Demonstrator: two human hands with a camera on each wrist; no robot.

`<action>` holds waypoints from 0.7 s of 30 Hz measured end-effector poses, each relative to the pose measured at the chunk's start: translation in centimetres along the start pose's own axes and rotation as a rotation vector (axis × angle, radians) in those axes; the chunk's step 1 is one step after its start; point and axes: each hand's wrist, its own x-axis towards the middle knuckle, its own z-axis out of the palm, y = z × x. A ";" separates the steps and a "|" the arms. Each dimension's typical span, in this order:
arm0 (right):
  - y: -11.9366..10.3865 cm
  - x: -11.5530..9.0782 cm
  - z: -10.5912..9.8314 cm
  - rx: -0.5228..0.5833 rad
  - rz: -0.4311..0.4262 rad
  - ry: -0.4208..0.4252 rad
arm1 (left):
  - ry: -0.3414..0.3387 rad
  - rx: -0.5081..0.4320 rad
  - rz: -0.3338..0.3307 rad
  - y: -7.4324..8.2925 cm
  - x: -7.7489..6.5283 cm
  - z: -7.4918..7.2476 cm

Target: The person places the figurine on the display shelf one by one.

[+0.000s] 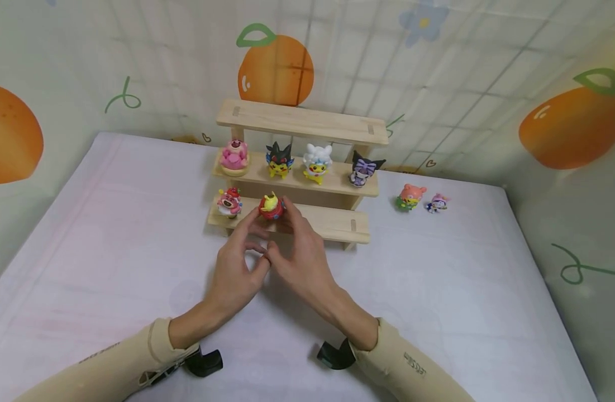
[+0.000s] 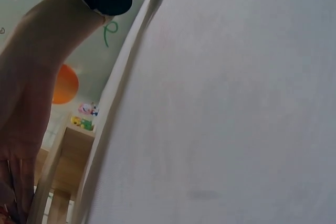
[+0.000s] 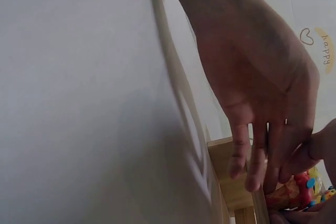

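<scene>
In the head view a small red figurine (image 1: 271, 206) with a yellow figure on top is at the lowest tier of a wooden stepped shelf (image 1: 332, 223). My left hand (image 1: 239, 265) holds its left side with the fingertips, and my right hand (image 1: 304, 259) holds its right side. Both thumbs meet below, apart from the figurine. The right wrist view shows red and blue parts of the figurine (image 3: 303, 190) beside the fingers. The lower fingers are partly hidden. A pink bear figurine with a red top (image 1: 229, 202) stands just left on the same tier.
On the middle tier stand a pink bear (image 1: 234, 156), a black-eared yellow figurine (image 1: 279, 161), a white-hooded one (image 1: 316, 163) and a black-and-purple one (image 1: 363, 168). Right of the shelf, a pink-and-green figurine (image 1: 410, 197) and a smaller pink-and-purple one (image 1: 438, 203) stand on the white tablecloth (image 1: 463, 290).
</scene>
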 end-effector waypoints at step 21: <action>0.4 0.2 0.2 -0.002 0.014 0.001 | -0.013 0.006 -0.054 -0.2 -0.4 0.3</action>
